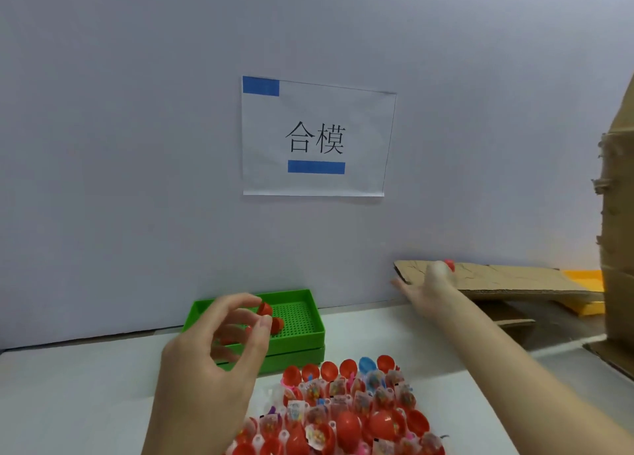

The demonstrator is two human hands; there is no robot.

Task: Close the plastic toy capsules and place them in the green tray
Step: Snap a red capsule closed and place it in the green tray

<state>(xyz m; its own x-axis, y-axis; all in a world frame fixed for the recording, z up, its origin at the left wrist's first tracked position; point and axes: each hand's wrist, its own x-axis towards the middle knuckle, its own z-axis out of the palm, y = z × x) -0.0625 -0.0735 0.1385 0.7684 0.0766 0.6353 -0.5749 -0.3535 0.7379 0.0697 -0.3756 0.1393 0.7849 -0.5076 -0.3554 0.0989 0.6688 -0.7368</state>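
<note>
Looking down through the head camera, we see our left hand [219, 338] raised at lower centre-left of the frame, fingers loosely curled and apart, gripping nothing, just in front of the green perforated plastic tray [308, 312]. That tray sits on a second green tray [302, 357] against the pale wall, and a few closed red plastic capsules [265, 308] lie inside it, partly hidden behind our fingers.

Our right hand [427, 284] reaches out to the right of centre, well apart from the tray, over the near end of a flat brown cardboard sheet [507, 279]. It is blurred; a small red capsule [449, 265] shows at its fingertips, but we cannot tell whether it is gripped.

At the bottom centre a crowded batch of open red capsule halves with small wrapped toys [346, 410] rests on the white table [85, 403], between our two forearms; one blue half [367, 365] stands out.

A paper sign with blue tape [317, 139] hangs on the wall, mid-frame.
</note>
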